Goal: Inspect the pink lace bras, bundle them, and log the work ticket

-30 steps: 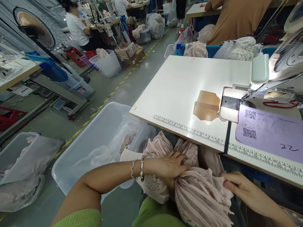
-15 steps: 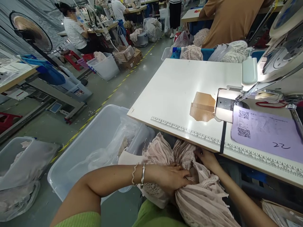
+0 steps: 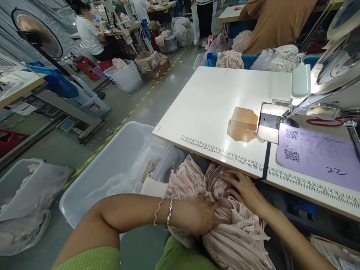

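Note:
A bundle of pale pink, gathered lace fabric (image 3: 236, 240) lies across my lap, below the front edge of the sewing table (image 3: 208, 97). My left hand (image 3: 197, 215), with two bracelets at its wrist, is closed on the middle of the bundle; some of its fingertips are hidden in the folds. To the right, my right hand (image 3: 243, 189) rests against the upper folds with its fingers spread, close under the table edge. A purple paper slip (image 3: 317, 157) marked 22 lies on the table beside the sewing machine (image 3: 323, 82).
A large clear plastic bin (image 3: 84, 191) holding plastic film stands to the left of my lap. Brown tape (image 3: 243, 124) is stuck on the tabletop near the needle plate. A standing fan (image 3: 36, 33) and a seated co-worker (image 3: 88, 33) are farther left; another person (image 3: 277, 26) sits ahead.
My right hand has come out from under the table edge and its fingers have spread over the fabric. My left hand has shifted slightly left, its fingers curled more into the folds.

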A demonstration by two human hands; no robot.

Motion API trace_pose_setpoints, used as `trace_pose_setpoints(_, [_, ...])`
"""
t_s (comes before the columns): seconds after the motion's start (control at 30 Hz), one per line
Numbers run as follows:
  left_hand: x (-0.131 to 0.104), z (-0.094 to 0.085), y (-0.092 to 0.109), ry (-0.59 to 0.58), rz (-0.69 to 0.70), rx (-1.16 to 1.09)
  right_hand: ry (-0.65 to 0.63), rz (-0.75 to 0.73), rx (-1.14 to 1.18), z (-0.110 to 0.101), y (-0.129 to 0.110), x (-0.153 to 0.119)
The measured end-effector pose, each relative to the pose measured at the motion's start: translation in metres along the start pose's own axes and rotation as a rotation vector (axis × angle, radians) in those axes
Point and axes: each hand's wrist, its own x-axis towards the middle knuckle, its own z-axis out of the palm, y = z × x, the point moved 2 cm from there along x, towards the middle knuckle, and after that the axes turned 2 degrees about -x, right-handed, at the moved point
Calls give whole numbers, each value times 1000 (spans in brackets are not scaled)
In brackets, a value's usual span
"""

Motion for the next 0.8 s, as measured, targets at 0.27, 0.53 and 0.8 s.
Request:
trace_pose_setpoints(0.27, [-25,-2,15,160,12,41,-209,-317,-37,-3,-41,31])
trace_pose_setpoints(0.53, [-32,-14,35,167,-84,42,-213,-407,-260,17,-42,41])
trace_pose_setpoints(0.8, [-38,-17,41,252,-22,33,-355,-251,-184,-4,-65,38])
